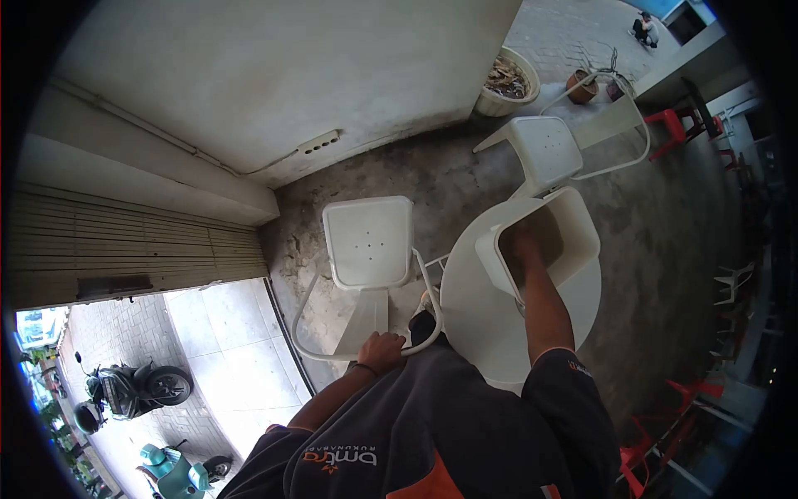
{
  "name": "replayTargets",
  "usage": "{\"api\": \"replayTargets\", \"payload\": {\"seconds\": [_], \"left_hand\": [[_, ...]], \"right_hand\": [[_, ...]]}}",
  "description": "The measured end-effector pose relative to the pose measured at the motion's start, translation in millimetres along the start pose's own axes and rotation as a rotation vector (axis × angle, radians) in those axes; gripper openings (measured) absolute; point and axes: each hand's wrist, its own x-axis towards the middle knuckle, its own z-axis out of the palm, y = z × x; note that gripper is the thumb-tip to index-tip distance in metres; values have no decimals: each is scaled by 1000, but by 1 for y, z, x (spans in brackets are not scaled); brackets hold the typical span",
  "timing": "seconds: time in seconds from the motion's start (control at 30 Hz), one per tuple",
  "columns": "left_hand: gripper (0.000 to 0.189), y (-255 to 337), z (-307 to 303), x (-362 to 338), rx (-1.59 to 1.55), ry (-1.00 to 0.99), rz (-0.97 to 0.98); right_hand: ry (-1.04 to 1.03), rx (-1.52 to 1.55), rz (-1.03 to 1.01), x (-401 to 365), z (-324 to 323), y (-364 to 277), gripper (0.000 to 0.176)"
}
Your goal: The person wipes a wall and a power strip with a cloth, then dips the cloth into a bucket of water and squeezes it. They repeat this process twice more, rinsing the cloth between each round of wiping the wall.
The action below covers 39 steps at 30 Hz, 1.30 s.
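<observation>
My left hand [381, 353] is closed around the curved tubular back rail of a white metal chair [368, 242]. Several small holes mark the middle of its seat. To the right, a white rectangular bin [582, 237] stands on a round white table [474, 320], its mouth facing me. My right arm reaches into the bin, and my right hand [525, 248] is down inside in shadow. Its fingers, and anything they touch, cannot be made out.
A second white chair [545, 151] stands beyond the table, near a planter [507, 81] with dry leaves. A wall socket strip [319, 142] is on the left. Red chairs [665, 131] stand at right. Outside the doorway is a parked motorcycle [129, 391]; a person [645, 32] crouches far off.
</observation>
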Motion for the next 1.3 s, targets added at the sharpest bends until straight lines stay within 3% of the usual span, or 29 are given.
{"api": "replayTargets", "payload": {"seconds": [0.1, 0.2, 0.3, 0.4, 0.5, 0.6, 0.7, 0.8, 0.9, 1.1, 1.2, 1.3], "left_hand": [[23, -1, 0, -2, 6, -11, 17], [27, -2, -5, -3, 5, -37, 29], [28, -7, 4, -3, 1, -33, 59], [42, -7, -4, 0, 20, -189, 27], [54, -26, -7, -1, -367, -111, 167], [59, -46, -3, -4, -693, 73, 212], [55, -57, -24, -31, -571, 237, 133], [53, -83, -33, -61, -564, 358, 71], [49, -115, -34, -91, -554, 621, 67], [47, -164, -30, -157, -636, 952, -180], [49, -174, -23, -170, -731, 1069, -340], [46, -178, -26, -181, -856, 1221, -399]], "right_hand": [[-103, 866, 303, -37, -30, -38, 42], [-352, 1032, 207, -71, -55, -50, 36], [-62, 681, 65, -110, -50, -68, 32], [91, 457, 4, -93, -35, -47, 36], [181, 383, -100, -78, -24, -28, 38], [215, 332, -44, -65, -21, -17, 43], [217, 478, 66, -79, -36, -28, 48], [199, 432, 267, -148, -57, -81, 58], [182, 487, 222, -123, -67, -59, 63], [104, 33, -63, -161, -65, -72, 68], [190, 216, 12, -168, -68, -86, 73], [430, 497, -34, -173, -76, -97, 83]]}}
